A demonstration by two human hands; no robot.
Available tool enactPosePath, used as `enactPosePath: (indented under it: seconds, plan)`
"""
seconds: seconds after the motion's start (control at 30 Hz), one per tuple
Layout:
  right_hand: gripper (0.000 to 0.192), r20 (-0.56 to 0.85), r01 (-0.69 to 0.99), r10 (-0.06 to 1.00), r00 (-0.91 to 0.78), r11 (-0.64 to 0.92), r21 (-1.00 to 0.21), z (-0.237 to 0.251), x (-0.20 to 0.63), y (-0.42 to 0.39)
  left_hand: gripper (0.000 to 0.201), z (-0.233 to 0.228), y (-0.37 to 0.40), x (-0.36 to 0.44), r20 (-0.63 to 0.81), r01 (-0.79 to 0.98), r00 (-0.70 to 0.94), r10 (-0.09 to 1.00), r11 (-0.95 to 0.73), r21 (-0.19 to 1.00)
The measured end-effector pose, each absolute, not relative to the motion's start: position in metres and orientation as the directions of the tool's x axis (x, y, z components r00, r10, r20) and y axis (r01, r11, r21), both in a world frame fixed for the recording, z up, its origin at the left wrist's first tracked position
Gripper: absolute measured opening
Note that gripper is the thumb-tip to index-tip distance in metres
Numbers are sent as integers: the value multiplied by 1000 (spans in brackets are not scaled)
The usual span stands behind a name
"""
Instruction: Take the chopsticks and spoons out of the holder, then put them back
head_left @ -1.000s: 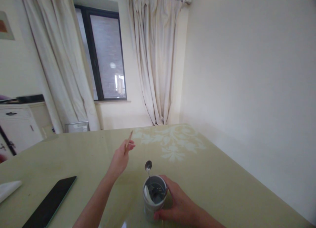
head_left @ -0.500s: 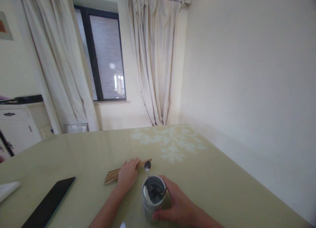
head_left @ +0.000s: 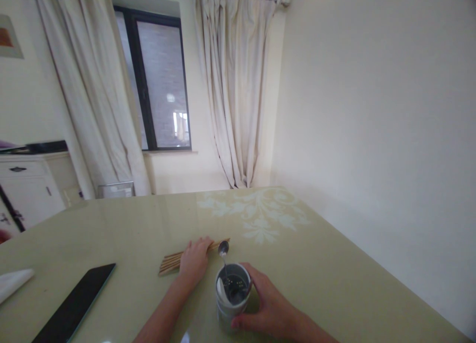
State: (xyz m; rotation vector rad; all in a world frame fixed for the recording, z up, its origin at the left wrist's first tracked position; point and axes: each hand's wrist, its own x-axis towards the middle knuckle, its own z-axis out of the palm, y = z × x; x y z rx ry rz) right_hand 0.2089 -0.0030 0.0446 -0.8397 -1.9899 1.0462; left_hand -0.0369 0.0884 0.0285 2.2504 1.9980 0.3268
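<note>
Left hand (head_left: 194,261): you are resting it over the chopsticks (head_left: 171,262), on the far left side of the cup (head_left: 227,315); I cannot tell if its fingers are gripping.
Right hand (head_left: 265,308): you are holding the cup with it, at near middle of the tabletop (head_left: 334,283).
Spoon (head_left: 223,249): it is standing inside the cup.

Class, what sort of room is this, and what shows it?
Probably a home dining room, given the glossy pale-green table, slim brown wooden chopstick-like sticks on it, and long cream fabric curtains.
</note>
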Motion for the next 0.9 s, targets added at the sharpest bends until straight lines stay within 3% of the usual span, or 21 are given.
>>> enactPosePath:
  seconds: [0.37, 0.67, 0.83, 0.9]
  plan:
    - [83, 298, 201, 802, -518, 453, -869, 41, 209, -2, 53, 26, 91, -38, 84, 953, 118, 989, -137, 270]
    - [79, 290, 214, 804, -518, 450, -867, 42, 209, -2, 38, 26, 97, -50, 72, 909, 172, 983, -186, 372]
    - [82, 295, 202, 797, -527, 454, -868, 44, 209, -2, 72, 17, 96, -49, 42, 917, 228, 973, -229, 327]
    - [83, 285, 221, 805, -520, 449, -866, 45, 210, -3, 75, 12, 95, -46, 43, 927, 231, 972, -234, 292]
